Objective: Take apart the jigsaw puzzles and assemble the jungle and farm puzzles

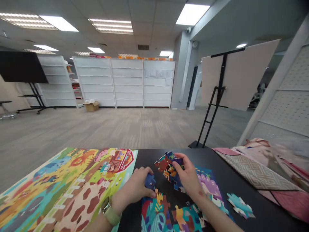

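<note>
The left hand (137, 184) grips a blue piece (150, 182) between thumb and fingers; the right hand (188, 175) pinches a dark piece (178, 161). Loose pieces (164, 163) lie between the hands, close to the right fingertips. The puzzle (155, 214) sits nearer the wearer, between the forearms, on the black table (130, 211). A turquoise clump (240, 205) lies right of the right forearm.

Holding a dark blue cardboard jigsaw piece (150, 181) in the left hand (138, 184) and pinching another dark jigsaw piece (179, 160) in the right hand (187, 176), beside loose multicoloured jigsaw pieces (164, 163) on a black worktop (233, 177). With a bright farm-animal picture sheet (74, 193) at left and a patterned pink-and-beige cloth (263, 170) at right. Facing tall white shelving units (126, 83) and a black metal easel (209, 120) across a grey floor (145, 129).
</note>
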Motion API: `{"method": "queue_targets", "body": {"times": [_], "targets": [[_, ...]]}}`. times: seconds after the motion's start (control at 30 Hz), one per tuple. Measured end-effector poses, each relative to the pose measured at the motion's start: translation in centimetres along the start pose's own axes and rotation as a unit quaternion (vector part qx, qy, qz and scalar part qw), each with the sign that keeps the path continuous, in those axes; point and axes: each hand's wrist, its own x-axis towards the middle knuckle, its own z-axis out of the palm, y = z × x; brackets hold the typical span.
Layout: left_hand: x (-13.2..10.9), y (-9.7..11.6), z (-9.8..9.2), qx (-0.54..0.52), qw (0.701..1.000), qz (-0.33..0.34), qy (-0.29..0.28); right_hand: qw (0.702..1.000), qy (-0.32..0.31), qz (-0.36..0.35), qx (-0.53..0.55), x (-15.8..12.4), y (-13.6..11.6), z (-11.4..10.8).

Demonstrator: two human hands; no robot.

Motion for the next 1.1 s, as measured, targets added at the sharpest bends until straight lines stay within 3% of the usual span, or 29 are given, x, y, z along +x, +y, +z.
{"method": "queue_targets", "body": {"times": [0.1, 0.23, 0.33, 0.5, 0.67, 0.9, 1.1], "targets": [[0.4, 0.0, -0.2, -0.040, 0.999, 0.013, 0.019, 0.997, -0.035, 0.043, 0.056, 0.4, 0.6, -0.1], [1.3, -0.7, -0.1, -0.109, 0.991, 0.011, 0.074, 0.993, -0.115, 0.037, 0.009, 0.3, 1.1, 0.2], [1.8, -1.5, 0.4, -0.167, 0.978, -0.005, 0.126, 0.992, -0.124, 0.030, 0.024, -0.1, 0.9, 0.5], [2.5, -2.4, 2.0, -0.255, 0.947, -0.025, 0.196, 0.979, -0.125, 0.089, 0.137, -0.3, 1.0, 0.8], [2.8, -1.9, 3.1, -0.314, 0.932, -0.012, 0.181, 0.974, -0.141, 0.106, 0.139, -0.2, 1.2, 1.0], [2.8, -1.6, 3.2, -0.291, 0.937, 0.006, 0.192, 0.989, -0.135, 0.029, 0.045, -0.5, -0.4, 1.1], [2.9, -2.1, 2.9, -0.276, 0.943, 0.009, 0.184, 0.986, -0.048, 0.111, 0.115, -1.3, -0.4, 1.4]]}}
